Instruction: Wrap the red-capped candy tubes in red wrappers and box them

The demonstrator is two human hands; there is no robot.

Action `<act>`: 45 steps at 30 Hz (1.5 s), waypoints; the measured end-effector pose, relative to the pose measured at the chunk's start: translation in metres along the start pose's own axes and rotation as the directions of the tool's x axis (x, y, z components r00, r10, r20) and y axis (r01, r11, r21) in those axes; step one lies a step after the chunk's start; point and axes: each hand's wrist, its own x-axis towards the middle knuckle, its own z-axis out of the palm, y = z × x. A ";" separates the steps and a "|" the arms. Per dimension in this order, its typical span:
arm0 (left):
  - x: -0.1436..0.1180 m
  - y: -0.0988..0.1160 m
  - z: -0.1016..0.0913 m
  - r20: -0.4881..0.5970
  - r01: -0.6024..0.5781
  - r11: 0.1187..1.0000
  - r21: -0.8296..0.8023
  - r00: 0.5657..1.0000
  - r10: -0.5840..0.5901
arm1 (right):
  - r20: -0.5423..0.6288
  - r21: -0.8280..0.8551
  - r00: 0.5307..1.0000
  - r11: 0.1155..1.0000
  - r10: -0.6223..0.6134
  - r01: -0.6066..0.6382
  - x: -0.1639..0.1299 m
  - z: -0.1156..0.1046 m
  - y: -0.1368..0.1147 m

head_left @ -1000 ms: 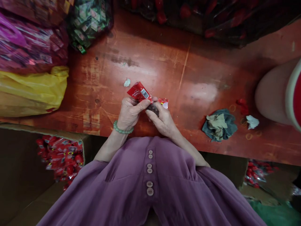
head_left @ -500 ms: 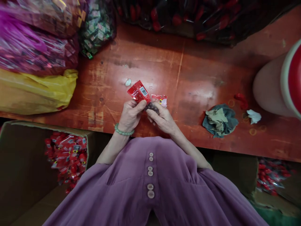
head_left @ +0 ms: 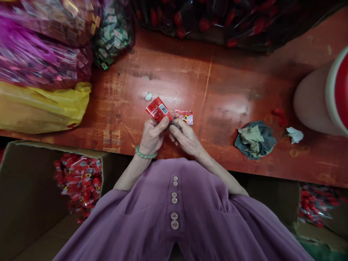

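Small red foil packet w/ a white barcode label point(head_left: 158, 109) sits pinched at the fingertips of the left hand point(head_left: 152, 135), just above the near edge of the scuffed red-brown wooden worktop point(head_left: 223, 90). It's dropped a touch lower vs half a sec ago and tilted flatter. Right hand point(head_left: 186, 137) is closed in too, thumb and fingers clamped on a clump of small dark round pieces point(head_left: 175, 124), now more hidden between the two hands than before, so my read is the pieces are going into or coming out of the packet; can't tell which. A second small red-and-white wrapper point(head_left: 185, 116) pokes out just past the right fingers, touching them. Green bead bracelet point(head_left: 145, 154) on the left wrist. Further out: crumpled grey-green cloth point(head_left: 255, 139) to the right, white paper scrap point(head_left: 295, 134) near it, yellow plastic bag point(head_left: 40, 108) at the left. Below the worktop edge, a brown cardboard box of red packets point(head_left: 78, 185) on the left, and another batch of red packets point(head_left: 315, 204) on the right.
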 end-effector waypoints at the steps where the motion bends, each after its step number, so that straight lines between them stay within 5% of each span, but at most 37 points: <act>1: 0.001 0.000 -0.001 -0.011 -0.007 1.000 -0.011 1.000 0.007 | 0.017 -0.025 1.000 1.000 -0.008 0.009 0.000 -0.001 -0.001; 6: 0.005 -0.001 -0.001 -0.019 -0.063 0.998 -0.017 0.998 0.062 | -0.008 -0.297 0.998 0.953 -0.070 0.064 -0.003 -0.001 -0.003; 9: 0.004 0.003 0.000 0.105 -0.055 0.997 0.056 0.993 0.049 | 0.011 -0.359 0.997 0.930 -0.073 0.072 -0.004 0.000 -0.002; 14: 0.009 0.012 -0.003 0.207 -0.022 0.987 0.157 0.978 -0.011 | 0.055 -0.215 0.997 0.975 -0.052 0.063 0.002 -0.001 -0.005; 21: 0.020 0.009 -0.008 0.047 -0.054 0.998 0.022 0.997 0.053 | 0.074 -0.137 0.996 0.990 0.046 -0.036 0.009 -0.003 -0.009; 28: 0.011 -0.001 -0.009 0.093 -0.042 0.994 0.099 0.995 0.033 | 0.056 -0.256 0.996 0.965 0.067 -0.050 0.004 -0.006 -0.008; 35: 0.013 -0.004 -0.015 0.043 -0.005 1.000 0.015 0.999 0.005 | 0.154 0.085 0.985 0.992 0.084 -0.098 0.009 -0.011 -0.002; 45: 0.007 -0.012 -0.013 -0.017 0.090 0.996 0.024 0.996 -0.090 | 0.069 0.093 0.987 0.984 0.147 -0.153 0.012 -0.007 0.002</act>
